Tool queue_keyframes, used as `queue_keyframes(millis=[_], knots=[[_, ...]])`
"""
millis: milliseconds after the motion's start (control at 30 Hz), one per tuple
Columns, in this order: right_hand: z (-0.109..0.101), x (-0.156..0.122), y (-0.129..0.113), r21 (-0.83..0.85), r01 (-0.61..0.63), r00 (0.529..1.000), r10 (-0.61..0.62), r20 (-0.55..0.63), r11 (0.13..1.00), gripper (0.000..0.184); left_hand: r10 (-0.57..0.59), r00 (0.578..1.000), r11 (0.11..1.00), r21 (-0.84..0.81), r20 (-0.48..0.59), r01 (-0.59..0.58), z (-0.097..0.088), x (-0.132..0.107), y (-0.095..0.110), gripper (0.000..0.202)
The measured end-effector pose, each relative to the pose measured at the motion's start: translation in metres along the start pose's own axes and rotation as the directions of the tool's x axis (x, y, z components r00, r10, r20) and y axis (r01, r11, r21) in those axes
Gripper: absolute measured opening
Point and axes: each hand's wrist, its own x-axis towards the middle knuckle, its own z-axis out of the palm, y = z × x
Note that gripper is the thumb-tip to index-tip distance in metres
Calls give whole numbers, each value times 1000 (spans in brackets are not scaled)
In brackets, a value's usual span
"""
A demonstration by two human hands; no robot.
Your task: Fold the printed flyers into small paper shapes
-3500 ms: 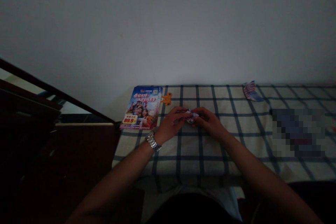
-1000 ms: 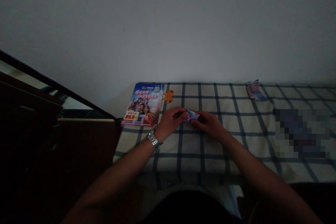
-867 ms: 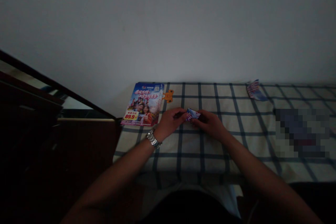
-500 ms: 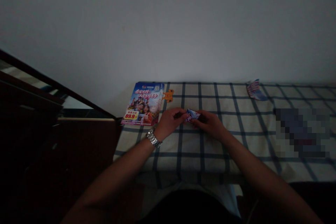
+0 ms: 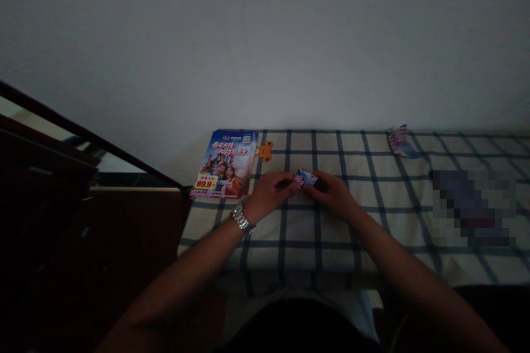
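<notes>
Between my two hands is a small folded piece of printed paper (image 5: 305, 177), blue and pinkish-white, raised a little over the checked cloth. My left hand (image 5: 273, 190), with a metal watch (image 5: 243, 219) on its wrist, pinches the paper's left side. On the right side, the thumb and fingers of my right hand (image 5: 332, 194) are closed on it too. A stack of printed flyers (image 5: 226, 165) lies just left of my left hand. Beside the stack is a flat orange bear-shaped piece (image 5: 264, 151).
A checked cloth (image 5: 339, 253) covers the table against a pale wall (image 5: 290, 44). Toward the back right lies a torn, curled piece of printed paper (image 5: 402, 142). A blurred-out object (image 5: 472, 209) is at the right. Dark furniture with a slanting rail (image 5: 124, 156) stands at the left.
The folded paper has turned slightly between my fingers, and more of its pale blue face shows now. Both hands stay in nearly the same place.
</notes>
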Motion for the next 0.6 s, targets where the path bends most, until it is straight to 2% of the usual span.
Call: queue_keyframes(millis=[67, 600], knots=[[0, 0, 1, -5, 9, 1000, -9, -4, 1000, 27, -19, 999, 1000, -15, 34, 19, 0, 0, 0, 28], [0, 0, 0, -35, 9, 1000, -9, 9, 999, 27, -29, 998, 999, -25, 50, 30, -5, 0, 6, 27]])
